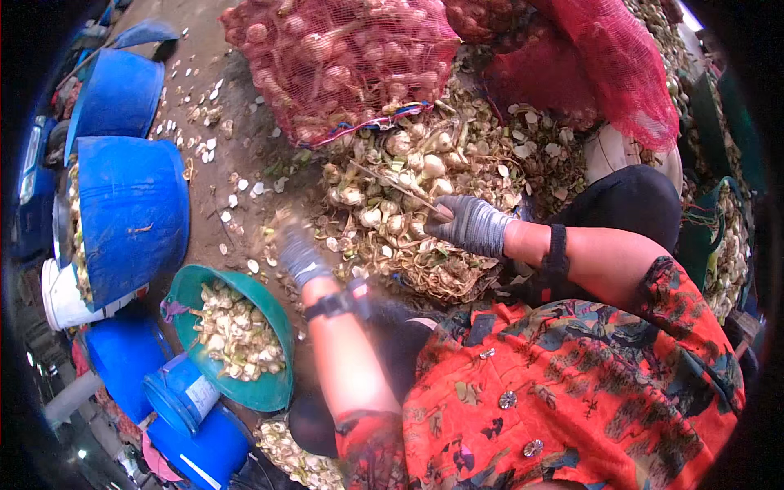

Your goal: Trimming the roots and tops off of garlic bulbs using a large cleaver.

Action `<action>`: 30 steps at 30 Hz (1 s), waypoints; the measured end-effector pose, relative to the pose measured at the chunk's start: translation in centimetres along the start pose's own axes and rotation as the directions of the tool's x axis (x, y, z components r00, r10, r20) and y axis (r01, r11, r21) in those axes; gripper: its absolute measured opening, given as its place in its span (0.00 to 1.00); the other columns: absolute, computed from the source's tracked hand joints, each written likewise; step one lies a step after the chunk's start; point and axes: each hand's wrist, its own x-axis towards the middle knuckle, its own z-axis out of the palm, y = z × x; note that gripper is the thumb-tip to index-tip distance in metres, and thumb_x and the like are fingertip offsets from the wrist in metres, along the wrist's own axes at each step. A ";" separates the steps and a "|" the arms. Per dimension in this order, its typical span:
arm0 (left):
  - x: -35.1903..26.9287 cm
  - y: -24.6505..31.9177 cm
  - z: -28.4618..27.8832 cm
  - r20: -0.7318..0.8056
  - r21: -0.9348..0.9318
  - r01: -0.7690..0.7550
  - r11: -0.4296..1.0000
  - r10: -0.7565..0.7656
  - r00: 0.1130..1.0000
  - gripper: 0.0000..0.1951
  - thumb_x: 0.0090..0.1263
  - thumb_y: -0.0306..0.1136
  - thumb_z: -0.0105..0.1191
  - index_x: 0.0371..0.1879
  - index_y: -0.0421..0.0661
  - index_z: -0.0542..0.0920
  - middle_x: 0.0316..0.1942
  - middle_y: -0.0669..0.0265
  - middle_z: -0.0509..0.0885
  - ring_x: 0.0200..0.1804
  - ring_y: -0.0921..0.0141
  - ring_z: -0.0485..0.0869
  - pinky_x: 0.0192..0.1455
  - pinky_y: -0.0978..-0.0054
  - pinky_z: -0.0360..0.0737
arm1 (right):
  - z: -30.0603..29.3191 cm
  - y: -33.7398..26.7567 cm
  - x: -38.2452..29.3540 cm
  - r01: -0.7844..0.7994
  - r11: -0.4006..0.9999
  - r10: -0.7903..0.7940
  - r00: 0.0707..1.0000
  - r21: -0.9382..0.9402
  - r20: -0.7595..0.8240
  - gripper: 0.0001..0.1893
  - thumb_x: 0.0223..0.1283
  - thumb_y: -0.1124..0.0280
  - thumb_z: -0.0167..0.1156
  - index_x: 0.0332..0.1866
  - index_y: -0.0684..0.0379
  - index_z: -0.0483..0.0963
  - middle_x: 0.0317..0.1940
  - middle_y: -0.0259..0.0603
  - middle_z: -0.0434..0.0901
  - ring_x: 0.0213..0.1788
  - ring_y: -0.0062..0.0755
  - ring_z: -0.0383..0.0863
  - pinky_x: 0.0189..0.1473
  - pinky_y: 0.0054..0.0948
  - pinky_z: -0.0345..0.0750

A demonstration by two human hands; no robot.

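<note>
My left hand (pixel 298 250), in a grey-striped glove, is blurred over the ground left of the garlic pile. A blurred pale brown thing shows at its fingertips; its hold is unclear. My right hand (pixel 468 223), gloved alike with a bare thumb tip, grips a thin brown stick-like piece (pixel 392 184) that points up and left across the pile. Under and beyond it lie garlic bulbs (pixel 433 166) among dry stalks and skins (pixel 453 269). Left of my left forearm, a tilted green tub (pixel 278 318) holds many trimmed garlic bulbs (pixel 239 334).
A red mesh sack (pixel 349 61) full of garlic stands beyond the pile, with loose red netting (pixel 631 73) to its right. Large blue tubs (pixel 135 208), a white bucket (pixel 61 300) and a small blue bucket (pixel 174 398) line the left. Garlic scraps (pixel 211 147) litter the ground.
</note>
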 end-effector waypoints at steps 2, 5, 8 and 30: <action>1.2 -5.3 1.2 0.150 0.443 -0.368 0.818 0.337 0.929 0.09 0.66 0.36 0.54 0.41 0.49 0.79 0.29 0.70 0.77 0.33 0.69 0.77 0.39 0.72 0.76 | -0.2 -1.1 -0.1 -0.001 1.000 0.001 1.000 0.000 0.013 0.20 0.56 0.52 0.61 0.40 0.61 0.74 0.31 0.54 0.80 0.38 0.52 0.80 0.42 0.39 0.75; 0.7 -7.4 7.4 0.291 0.824 -0.277 0.495 0.051 0.955 0.19 0.62 0.34 0.54 0.52 0.41 0.75 0.48 0.51 0.81 0.49 0.59 0.80 0.53 0.65 0.74 | -1.9 -0.4 -0.4 -0.124 0.992 0.124 0.992 0.029 -0.014 0.21 0.56 0.52 0.60 0.41 0.62 0.73 0.31 0.55 0.79 0.37 0.54 0.80 0.42 0.40 0.75; 2.9 -9.6 4.8 0.195 0.838 -0.174 0.516 0.013 0.981 0.28 0.56 0.36 0.61 0.55 0.38 0.72 0.52 0.47 0.77 0.52 0.54 0.79 0.56 0.63 0.74 | -0.8 -1.1 0.5 -0.044 0.999 0.044 0.999 0.027 -0.001 0.21 0.56 0.53 0.60 0.43 0.62 0.73 0.32 0.56 0.79 0.38 0.54 0.80 0.42 0.40 0.75; -8.8 -1.5 10.1 0.699 0.273 0.477 0.836 -0.513 0.499 0.15 0.55 0.31 0.63 0.40 0.39 0.80 0.38 0.61 0.83 0.39 0.67 0.82 0.44 0.70 0.81 | -4.3 0.8 -0.5 -0.018 0.946 0.023 1.000 -0.325 0.009 0.19 0.57 0.51 0.59 0.46 0.53 0.74 0.32 0.52 0.80 0.37 0.54 0.81 0.39 0.44 0.77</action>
